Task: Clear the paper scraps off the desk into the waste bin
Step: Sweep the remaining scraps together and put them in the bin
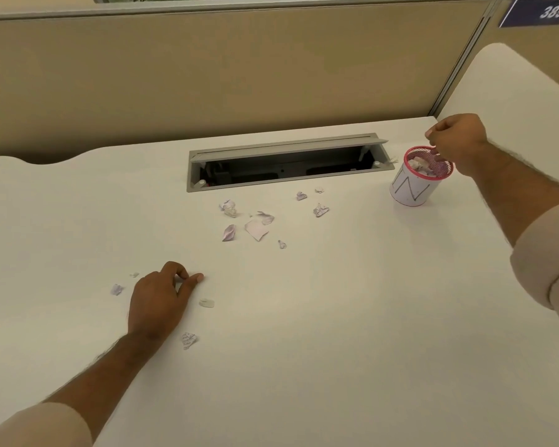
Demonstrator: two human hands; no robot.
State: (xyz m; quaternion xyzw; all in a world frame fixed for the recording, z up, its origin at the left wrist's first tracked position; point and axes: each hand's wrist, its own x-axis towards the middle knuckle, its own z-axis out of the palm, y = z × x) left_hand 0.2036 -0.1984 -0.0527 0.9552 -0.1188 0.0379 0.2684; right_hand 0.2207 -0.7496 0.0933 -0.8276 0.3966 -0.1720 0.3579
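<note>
White laminate desk (304, 317) before you, beige partition (175, 85) behind, crumpled paper scraps (255, 229) mid-frame. Your left hand (157, 303) curls, grasping nothing visible. Your right hand (459, 141) hangs fingers-down over the pink mesh bin (417, 185); its grasp is unclear.

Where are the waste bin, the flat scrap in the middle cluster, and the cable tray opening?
waste bin (412, 190): head view, on its white front wall.
flat scrap (256, 229): head view, middle of the sheet.
cable tray opening (288, 171): head view, dark interior below the raised lid.

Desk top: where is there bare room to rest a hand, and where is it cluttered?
Bare: the desk from the bin towards the near edge, and the far left by the partition. Crowded: scraps before the cable tray, and more around the left hand. The right hand is over the bin.
</note>
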